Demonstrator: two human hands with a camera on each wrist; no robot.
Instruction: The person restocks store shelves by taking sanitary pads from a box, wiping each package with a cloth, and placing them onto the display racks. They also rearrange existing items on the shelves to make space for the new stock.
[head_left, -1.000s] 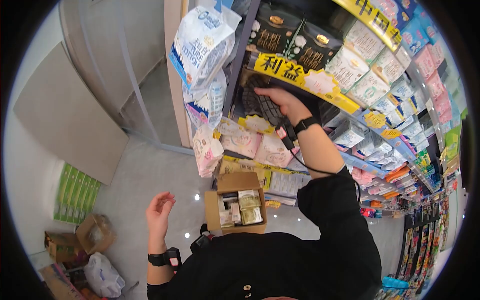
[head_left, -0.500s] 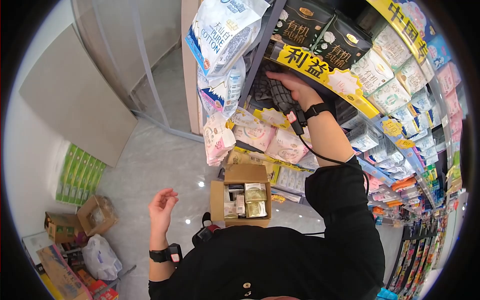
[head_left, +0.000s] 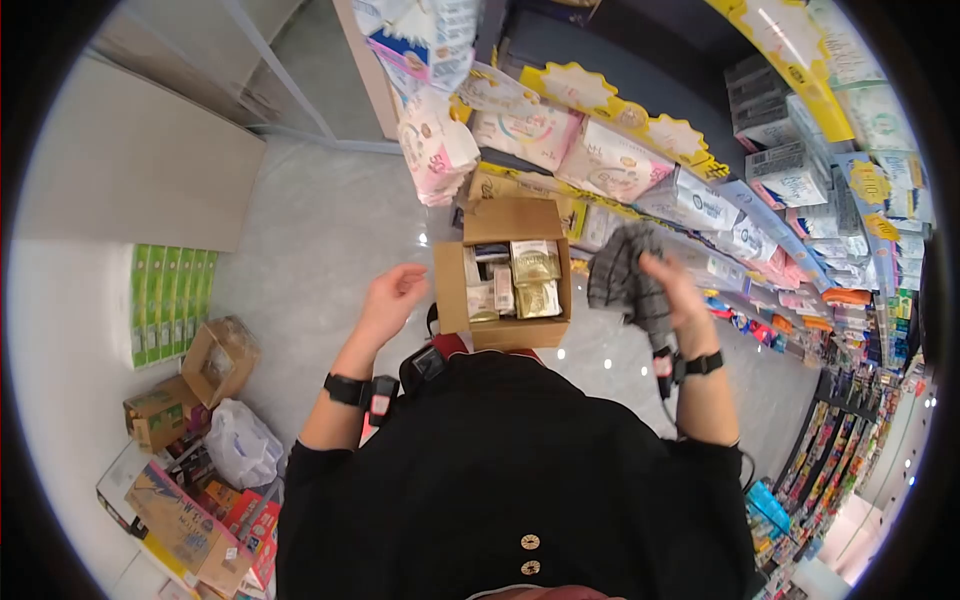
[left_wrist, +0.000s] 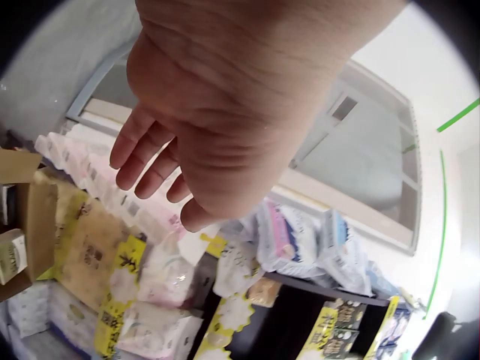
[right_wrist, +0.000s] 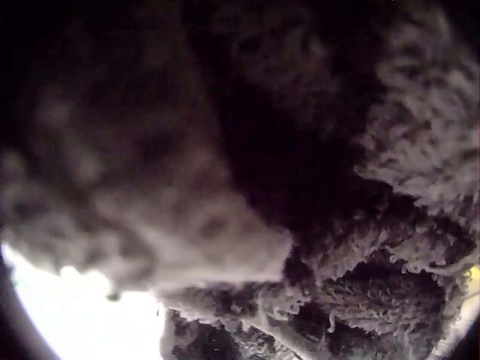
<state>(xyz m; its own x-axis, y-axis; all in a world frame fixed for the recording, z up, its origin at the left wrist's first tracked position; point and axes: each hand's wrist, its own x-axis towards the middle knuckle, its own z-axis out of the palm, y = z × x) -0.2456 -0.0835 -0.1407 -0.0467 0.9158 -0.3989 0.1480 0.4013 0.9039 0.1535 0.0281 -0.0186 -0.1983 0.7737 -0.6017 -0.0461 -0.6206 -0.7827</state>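
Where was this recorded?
Probably a shop: packaged goods fill the shelving beside the person, yellow promotional labels run along the shelf edges, and an open carton of boxed stock stands on the floor.

Way into box (head_left: pixel 520 334) open from above — flaps (head_left: pixel 452 285) at L & rear, packs (head_left: pixel 535 262) filling most of it.

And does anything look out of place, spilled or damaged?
Left of the person, a crumpled white plastic bag sits among jumbled brown cardboard cartons, one slanting, which looks untidy. I can make out no spill or damage.
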